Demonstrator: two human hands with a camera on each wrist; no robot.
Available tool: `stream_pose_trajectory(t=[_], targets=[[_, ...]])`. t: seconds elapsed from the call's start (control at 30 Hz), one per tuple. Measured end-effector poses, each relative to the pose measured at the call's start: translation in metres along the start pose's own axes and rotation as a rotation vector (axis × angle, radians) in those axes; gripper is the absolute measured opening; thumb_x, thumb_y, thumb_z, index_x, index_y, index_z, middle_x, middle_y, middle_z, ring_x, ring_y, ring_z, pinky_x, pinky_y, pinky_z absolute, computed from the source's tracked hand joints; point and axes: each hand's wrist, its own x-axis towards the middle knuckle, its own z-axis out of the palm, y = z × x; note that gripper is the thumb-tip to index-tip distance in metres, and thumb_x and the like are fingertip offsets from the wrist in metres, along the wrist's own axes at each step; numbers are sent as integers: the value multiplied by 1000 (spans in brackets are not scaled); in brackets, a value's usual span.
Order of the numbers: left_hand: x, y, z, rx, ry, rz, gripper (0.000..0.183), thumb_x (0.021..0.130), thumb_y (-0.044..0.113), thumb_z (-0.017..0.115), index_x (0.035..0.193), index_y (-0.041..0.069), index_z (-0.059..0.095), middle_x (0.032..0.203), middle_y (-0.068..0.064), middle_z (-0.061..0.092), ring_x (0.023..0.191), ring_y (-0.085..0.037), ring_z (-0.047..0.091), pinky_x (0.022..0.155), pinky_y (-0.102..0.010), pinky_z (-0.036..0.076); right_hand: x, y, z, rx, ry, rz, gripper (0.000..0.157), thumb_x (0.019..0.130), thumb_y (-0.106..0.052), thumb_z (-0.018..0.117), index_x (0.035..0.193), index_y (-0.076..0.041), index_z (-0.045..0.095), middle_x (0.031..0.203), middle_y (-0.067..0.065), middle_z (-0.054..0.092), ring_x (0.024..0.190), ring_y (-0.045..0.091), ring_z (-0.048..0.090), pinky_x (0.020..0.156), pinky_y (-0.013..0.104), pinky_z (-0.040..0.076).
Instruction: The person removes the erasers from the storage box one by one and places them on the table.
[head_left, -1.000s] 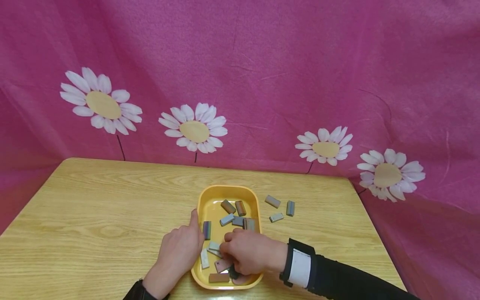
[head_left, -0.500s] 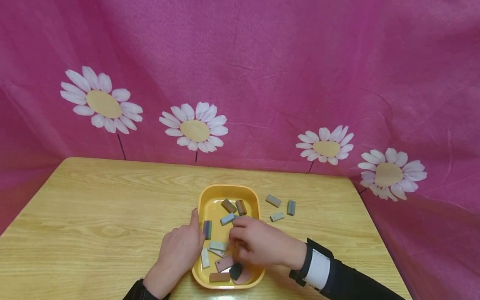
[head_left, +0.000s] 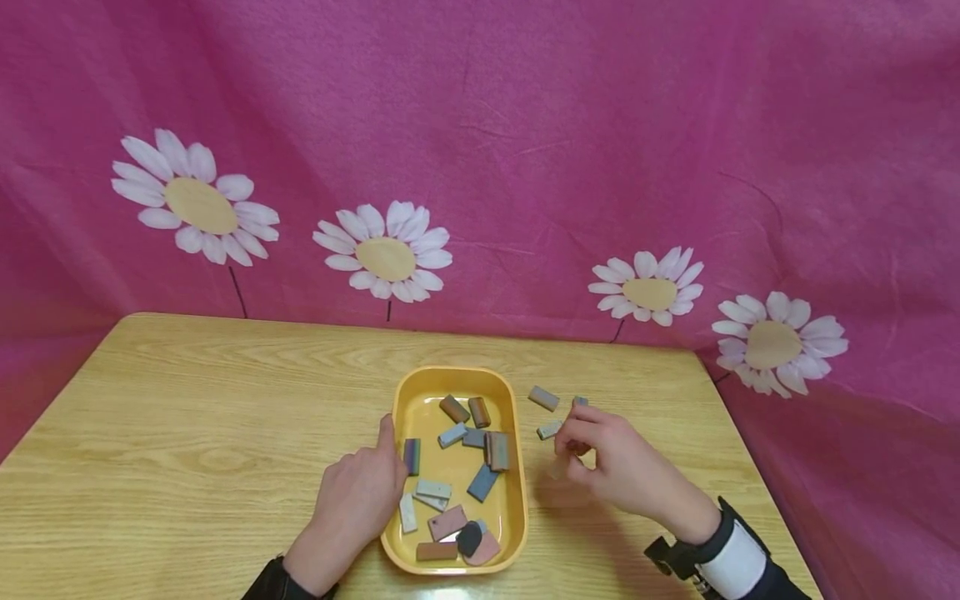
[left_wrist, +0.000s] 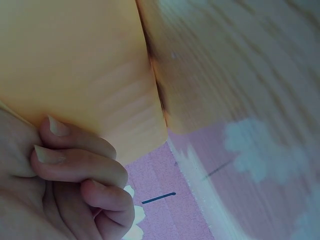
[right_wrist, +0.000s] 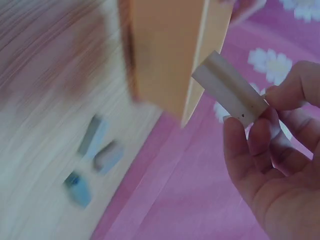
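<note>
In the right wrist view, my right hand (right_wrist: 280,145) pinches a small pale oblong block (right_wrist: 230,90) with a brownish stripe between thumb and fingertips. In the head view, that hand (head_left: 618,467) is over the table, right of the yellow tray (head_left: 517,500). My left hand (head_left: 360,492) holds the tray's left rim, one finger stretched along it. Its other fingers (left_wrist: 82,162) curl beside the tray's outer wall in the left wrist view. Several small blocks lie inside the tray, among them a blue-grey one (head_left: 483,482), a pink one (head_left: 447,522) and a rounded black piece (head_left: 469,538).
Right of the tray lie three loose blocks: a grey-brown one (head_left: 543,398), a pale one (head_left: 549,430) and a bluish one (head_left: 580,401), partly hidden by the right hand. The wooden table (head_left: 225,417) meets a pink cloth (head_left: 525,167) with daisies behind.
My right hand has moved out of the tray to the right, carrying the pale block over the table. The blocks it covered now show. The left hand keeps its place on the rim.
</note>
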Motion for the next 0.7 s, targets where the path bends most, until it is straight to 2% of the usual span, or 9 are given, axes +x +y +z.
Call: stream_pose_trajectory(t=[0.13,0.33,0.5,0.7], targets=[[-1,-1,0,10,13,4,59,90,24,42,139,-7,30,49,2,40,39,-13,38,37,-30,30,-18,17,5,-21,-45,92,20,70,-6,61,76,-24,57,78,-12,47,71,3,49,62,24,45],[0,-1,0,18,12,4,60,89,24,42,139,-7,30,49,2,40,40,-13,38,37,-30,30,-37,35,21,-74,-91,149,16,68,-7,61,77,-21,58,73,-12,46,67,4,44,58,22,40],[0,0,-1,14,7,-3,60,89,24,42,139,-7,30,50,1,41,40,-13,38,38,-30,30,-41,41,23,-131,-74,188,19,68,-7,61,80,-21,58,74,-12,45,67,5,43,59,23,40],[-1,-1,-1,16,11,3,59,90,24,42,139,-7,30,50,1,41,40,-13,39,38,-30,30,-34,40,23,-228,-48,152,15,73,-9,63,82,-20,59,75,-12,44,68,5,43,61,24,40]])
